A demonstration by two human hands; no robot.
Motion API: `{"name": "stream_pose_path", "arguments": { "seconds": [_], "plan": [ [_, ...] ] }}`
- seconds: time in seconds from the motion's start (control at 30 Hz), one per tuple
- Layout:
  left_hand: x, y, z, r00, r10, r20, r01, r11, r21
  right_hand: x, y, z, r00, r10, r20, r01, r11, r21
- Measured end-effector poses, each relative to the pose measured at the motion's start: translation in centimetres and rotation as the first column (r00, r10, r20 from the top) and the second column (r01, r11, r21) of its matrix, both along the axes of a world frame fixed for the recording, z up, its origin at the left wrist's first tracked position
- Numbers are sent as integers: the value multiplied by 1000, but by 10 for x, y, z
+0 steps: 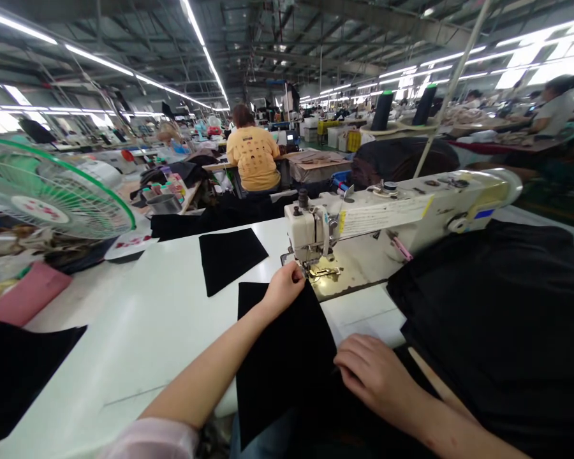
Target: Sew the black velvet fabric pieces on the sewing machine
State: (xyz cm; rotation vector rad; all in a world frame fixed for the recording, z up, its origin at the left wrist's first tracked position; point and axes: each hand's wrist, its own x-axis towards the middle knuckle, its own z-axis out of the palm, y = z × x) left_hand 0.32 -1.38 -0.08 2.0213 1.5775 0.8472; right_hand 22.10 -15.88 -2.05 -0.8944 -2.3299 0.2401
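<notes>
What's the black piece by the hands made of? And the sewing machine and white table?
Black piece: probably matte cloth, since it's dull and thin. Sewing machine: likely painted metal, cream with glossy highlights. White table: maybe plastic laminate, smooth with soft reflections.

The black fabric panel (291, 338) is plain and matte, spread smooth over the white tabletop (148, 306), its lower part dropping past the front edge toward six o'clock. Its one o'clock corner meets the needle end of the pale sewing machine (423, 229), whose long arm stretches away between two and three o'clock.
</notes>
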Motion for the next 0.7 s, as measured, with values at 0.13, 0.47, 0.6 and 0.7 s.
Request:
{"name": "stream_pose_path", "arguments": {
  "seconds": [0.13,0.47,0.6,0.7],
  "plan": [
    [-3,13,-4,999,30,20,-30,999,-20,-3,4,3,1000,-24,-1,24,999,26],
    [-3,30,-1,999,9,-51,-13,998,-61,-8,11,-3,998,-16,-57,16,1000,-1],
    [-1,21,8,990,72,-123,-72,997,0,-3,8,0,1000,18,-21,-18,1000,3],
    [5,-18,18,969,124,-212,-97,986,133,1,5,5,999,36,24,-37,999,13]
  ]
}}
